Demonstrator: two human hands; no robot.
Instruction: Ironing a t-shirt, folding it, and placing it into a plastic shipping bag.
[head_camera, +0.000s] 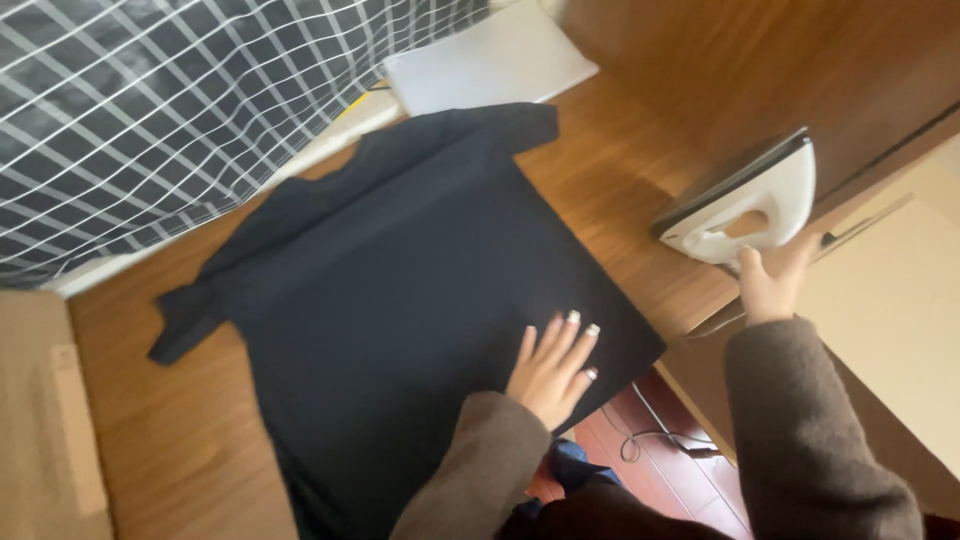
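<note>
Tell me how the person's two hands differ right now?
The left hand lies flat and open, fingers spread, on the dark shirt; the right hand is raised at the white iron, touching its rear end. The left hand sits near the shirt's edge on the wooden table; the right hand is off to the side, past the table's edge. Both wear brown sleeves.

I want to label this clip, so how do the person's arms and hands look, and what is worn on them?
Both arms wear loose brown knitted sleeves down to the wrists. The left hand is bare with pale polished nails. The right hand is bare too; no rings or watch show.
</note>
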